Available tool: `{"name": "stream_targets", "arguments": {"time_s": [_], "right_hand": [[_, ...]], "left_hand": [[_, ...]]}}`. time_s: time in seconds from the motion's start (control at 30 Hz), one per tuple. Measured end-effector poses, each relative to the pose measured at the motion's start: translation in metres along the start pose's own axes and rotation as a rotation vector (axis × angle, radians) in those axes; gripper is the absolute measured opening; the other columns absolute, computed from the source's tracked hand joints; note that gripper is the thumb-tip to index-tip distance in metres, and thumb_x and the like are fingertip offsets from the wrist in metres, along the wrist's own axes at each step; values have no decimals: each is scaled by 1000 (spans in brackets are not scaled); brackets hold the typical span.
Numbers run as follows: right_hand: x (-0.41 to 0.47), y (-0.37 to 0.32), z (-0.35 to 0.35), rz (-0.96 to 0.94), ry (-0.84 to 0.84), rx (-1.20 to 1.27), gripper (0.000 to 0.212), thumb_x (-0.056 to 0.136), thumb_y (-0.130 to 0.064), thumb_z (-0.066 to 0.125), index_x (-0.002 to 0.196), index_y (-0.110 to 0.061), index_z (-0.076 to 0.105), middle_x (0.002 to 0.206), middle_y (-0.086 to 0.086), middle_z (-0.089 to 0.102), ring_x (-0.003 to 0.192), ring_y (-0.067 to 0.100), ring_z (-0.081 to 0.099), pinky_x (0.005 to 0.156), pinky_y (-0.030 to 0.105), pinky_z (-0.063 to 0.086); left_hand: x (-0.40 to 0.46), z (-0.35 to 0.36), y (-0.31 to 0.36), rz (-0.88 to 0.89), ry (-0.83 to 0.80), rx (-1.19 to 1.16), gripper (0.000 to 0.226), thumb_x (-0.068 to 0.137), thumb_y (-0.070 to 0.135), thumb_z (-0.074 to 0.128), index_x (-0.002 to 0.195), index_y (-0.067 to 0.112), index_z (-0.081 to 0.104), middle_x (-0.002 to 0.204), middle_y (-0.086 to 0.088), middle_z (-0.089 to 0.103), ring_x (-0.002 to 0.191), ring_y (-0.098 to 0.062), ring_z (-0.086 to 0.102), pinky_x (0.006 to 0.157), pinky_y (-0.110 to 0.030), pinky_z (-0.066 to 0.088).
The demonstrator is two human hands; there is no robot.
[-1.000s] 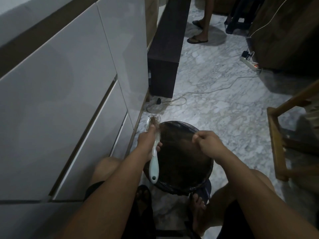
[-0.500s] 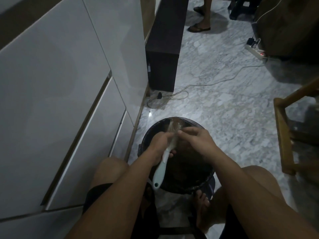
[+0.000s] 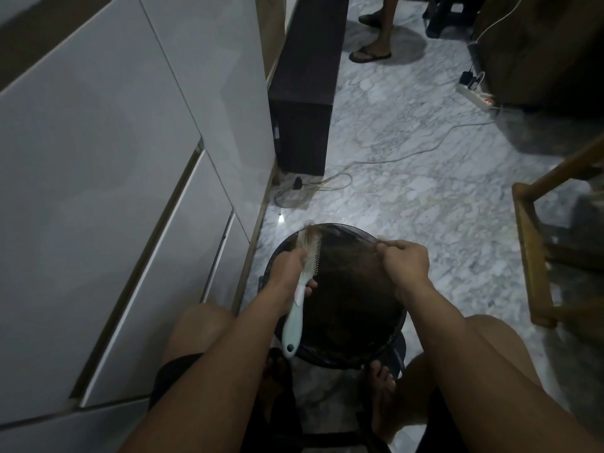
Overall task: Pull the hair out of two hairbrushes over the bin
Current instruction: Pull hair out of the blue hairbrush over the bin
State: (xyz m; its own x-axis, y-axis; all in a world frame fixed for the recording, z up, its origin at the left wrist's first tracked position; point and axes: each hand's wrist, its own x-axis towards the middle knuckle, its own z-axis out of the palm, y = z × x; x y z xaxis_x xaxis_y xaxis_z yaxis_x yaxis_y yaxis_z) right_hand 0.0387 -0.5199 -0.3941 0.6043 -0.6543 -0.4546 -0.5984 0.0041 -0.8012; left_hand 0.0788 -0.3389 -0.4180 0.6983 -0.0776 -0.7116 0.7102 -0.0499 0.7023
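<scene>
A round dark bin (image 3: 340,361) stands on the floor between my knees. My left hand (image 3: 289,268) grips a pale hairbrush (image 3: 295,320) by its neck over the bin's left rim. Its bristles point right, and a tuft of hair clings to the brush head (image 3: 309,241). My right hand (image 3: 405,261) hovers over the right side of the bin with thumb and fingers pinched together. Thin strands seem to stick out of the pinch, but they are faint. Only one hairbrush is in view.
White drawer fronts (image 3: 114,191) line the left side. A dark bench (image 3: 305,93) stands beyond them, with a cable (image 3: 327,184) trailing across the marble floor to a power strip (image 3: 475,96). A wooden chair frame (image 3: 536,256) is at right. A person's sandalled feet (image 3: 371,55) stand far back.
My right hand was pinching at the brush head half a second ago; it has since pulled away to the right. The brush has shifted left over the bin's rim.
</scene>
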Motion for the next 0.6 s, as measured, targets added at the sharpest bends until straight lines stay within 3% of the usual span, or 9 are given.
{"name": "stream_targets", "arguments": {"time_s": [0.1,0.27,0.33,0.43,0.5,0.6], "right_hand": [[-9,-6,0,7,-59,58,17,84,-5,60,87,-18,72,78,0,69,69,10,62,58,21,49],[-28,-12,9,28,-293,149,30,78,-1,64,106,-12,63,87,9,72,64,17,64,60,29,53],[-31,-9,13,-42,-338,65,34,78,-4,70,109,-11,57,90,7,70,62,14,63,53,22,50],[-26,1,19,-187,-333,-107,40,72,-13,82,104,-14,57,87,2,70,71,13,66,64,21,52],[-22,4,21,-220,-294,-166,26,73,-8,80,92,-16,64,79,3,70,68,14,65,68,29,54],[-16,-2,16,-133,-147,25,15,80,2,68,80,-12,72,70,4,66,57,14,57,54,22,49]], "left_hand": [[-4,2,0,-43,-59,-54,22,96,18,39,91,4,56,77,-16,57,50,-24,53,37,-24,40],[-7,7,-3,-49,-115,-23,25,92,12,42,109,-3,53,89,-21,57,56,-26,59,40,-27,47],[-8,7,-4,-27,-146,-11,20,93,10,43,107,0,54,93,-21,57,59,-26,59,42,-28,49],[-9,8,-4,17,-192,9,13,96,8,46,105,4,55,93,-17,60,65,-25,59,43,-29,52],[-10,8,-4,36,-191,20,11,99,8,46,105,4,54,89,-16,61,63,-24,60,42,-27,53],[-8,6,-5,48,-154,64,10,101,12,45,105,6,52,90,-16,60,60,-23,61,43,-26,52]]}}
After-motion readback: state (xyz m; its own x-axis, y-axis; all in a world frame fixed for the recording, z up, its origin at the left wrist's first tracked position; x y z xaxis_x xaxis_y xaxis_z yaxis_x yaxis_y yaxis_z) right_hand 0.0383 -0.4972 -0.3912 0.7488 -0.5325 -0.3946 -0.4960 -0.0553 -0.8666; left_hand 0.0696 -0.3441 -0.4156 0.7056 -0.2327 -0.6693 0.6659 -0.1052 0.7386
